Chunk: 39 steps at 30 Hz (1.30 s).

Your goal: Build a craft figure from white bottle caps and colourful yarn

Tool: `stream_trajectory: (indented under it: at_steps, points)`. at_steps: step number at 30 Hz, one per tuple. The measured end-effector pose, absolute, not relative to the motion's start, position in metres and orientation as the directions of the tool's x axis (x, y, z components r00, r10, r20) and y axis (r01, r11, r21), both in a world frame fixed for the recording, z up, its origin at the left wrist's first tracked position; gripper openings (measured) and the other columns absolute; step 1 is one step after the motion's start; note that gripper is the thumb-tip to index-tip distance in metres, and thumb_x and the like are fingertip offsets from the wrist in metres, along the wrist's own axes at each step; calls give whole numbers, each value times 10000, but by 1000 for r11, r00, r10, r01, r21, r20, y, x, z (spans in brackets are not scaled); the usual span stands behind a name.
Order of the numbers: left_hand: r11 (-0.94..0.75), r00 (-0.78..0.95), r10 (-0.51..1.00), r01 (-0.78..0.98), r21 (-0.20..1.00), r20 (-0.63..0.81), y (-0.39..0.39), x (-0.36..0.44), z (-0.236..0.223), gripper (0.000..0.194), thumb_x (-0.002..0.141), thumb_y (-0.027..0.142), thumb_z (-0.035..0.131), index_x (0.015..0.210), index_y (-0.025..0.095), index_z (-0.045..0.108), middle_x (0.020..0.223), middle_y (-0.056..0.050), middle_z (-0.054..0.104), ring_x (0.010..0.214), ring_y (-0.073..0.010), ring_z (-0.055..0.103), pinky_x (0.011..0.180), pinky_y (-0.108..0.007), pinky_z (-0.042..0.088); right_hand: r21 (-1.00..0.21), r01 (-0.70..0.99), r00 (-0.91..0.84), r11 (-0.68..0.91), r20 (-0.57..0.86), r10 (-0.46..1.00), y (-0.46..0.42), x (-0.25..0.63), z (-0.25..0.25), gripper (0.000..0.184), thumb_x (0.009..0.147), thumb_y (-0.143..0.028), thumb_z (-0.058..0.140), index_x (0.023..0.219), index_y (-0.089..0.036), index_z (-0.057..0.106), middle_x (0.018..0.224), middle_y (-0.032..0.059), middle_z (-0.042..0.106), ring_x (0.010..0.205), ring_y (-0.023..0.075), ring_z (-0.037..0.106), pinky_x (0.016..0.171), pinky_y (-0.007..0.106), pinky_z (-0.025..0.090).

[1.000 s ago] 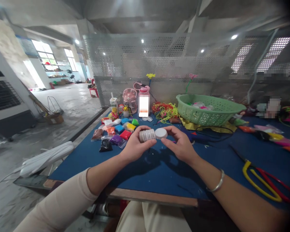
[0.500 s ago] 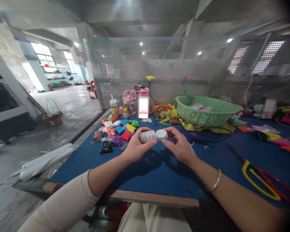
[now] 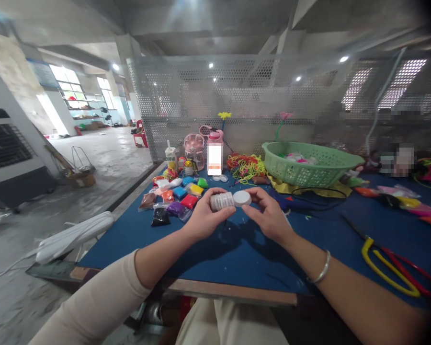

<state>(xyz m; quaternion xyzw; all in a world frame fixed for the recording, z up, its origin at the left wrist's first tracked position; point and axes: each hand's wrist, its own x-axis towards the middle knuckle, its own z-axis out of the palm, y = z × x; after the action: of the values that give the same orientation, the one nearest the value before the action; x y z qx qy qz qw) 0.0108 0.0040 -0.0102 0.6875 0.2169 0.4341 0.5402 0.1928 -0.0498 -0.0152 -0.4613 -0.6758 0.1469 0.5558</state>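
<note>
Over the blue tabletop [image 3: 215,261], my left hand [image 3: 205,215] is closed around a ribbed, see-through plastic jar [image 3: 221,202] lying sideways. A round white lid [image 3: 242,198] is pinched between the thumb and fingers of my right hand [image 3: 271,213]. The lid faces me at the right end of the jar; whether the two touch I cannot tell. Behind my left hand lie several small bags of coloured clay-like material, among them a red bag [image 3: 189,201], a purple bag [image 3: 175,209] and a black bag [image 3: 160,216]. Small clear discs [image 3: 220,178] rest farther back.
A green basket [image 3: 309,165] stands at the back right, beside tangled coloured cords [image 3: 247,166]. Yellow-and-red-handled scissors [image 3: 391,268] lie at right. A pink bottle [image 3: 214,139], a phone-like bright screen [image 3: 214,159] and a drink cup [image 3: 171,155] line the back. A power strip [image 3: 75,235] is at left.
The view has shifted slightly, so everything sits a little farther right. Both hands keep their grip on the jar and lid, with hardly any other movement.
</note>
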Motion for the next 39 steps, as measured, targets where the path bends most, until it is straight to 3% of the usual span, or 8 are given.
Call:
stream_trajectory:
  at_steps: [39]
  points:
    - [-265, 552, 768, -189, 945, 326, 7, 12, -12, 470, 739, 331, 746, 1096, 177, 481, 833, 21, 526, 603, -46, 462, 542, -175, 400, -764, 368, 40, 531, 583, 811, -47, 192, -19, 210, 824, -278, 642, 1003, -218, 551, 937, 34, 650, 855, 178, 638, 776, 308, 500]
